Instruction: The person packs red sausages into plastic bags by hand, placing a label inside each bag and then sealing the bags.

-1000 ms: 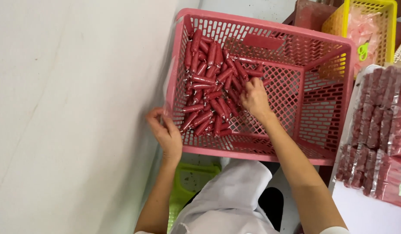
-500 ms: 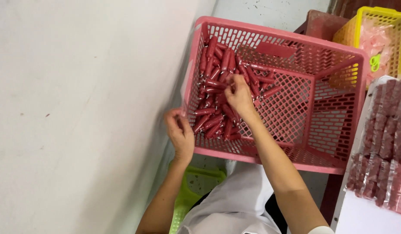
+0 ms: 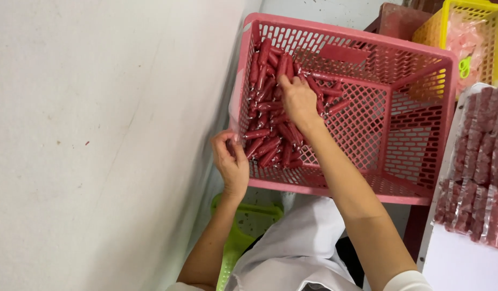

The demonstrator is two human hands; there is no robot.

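Pink crate (image 3: 421,134) could tip and spill its red sausages (image 3: 270,134), since the left hand (image 3: 231,161) only pinches the rim while the right hand (image 3: 298,99) closes its grip on several.

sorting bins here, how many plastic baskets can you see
3: the pink basket under both hands, a yellow basket at the top right, and a green basket partly hidden below. More may be hidden.

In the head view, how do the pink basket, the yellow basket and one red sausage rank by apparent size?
1. Pink basket, the largest.
2. Yellow basket, smaller, but cut off by the frame edge and farther away, so unsure.
3. One red sausage, clearly the smallest.
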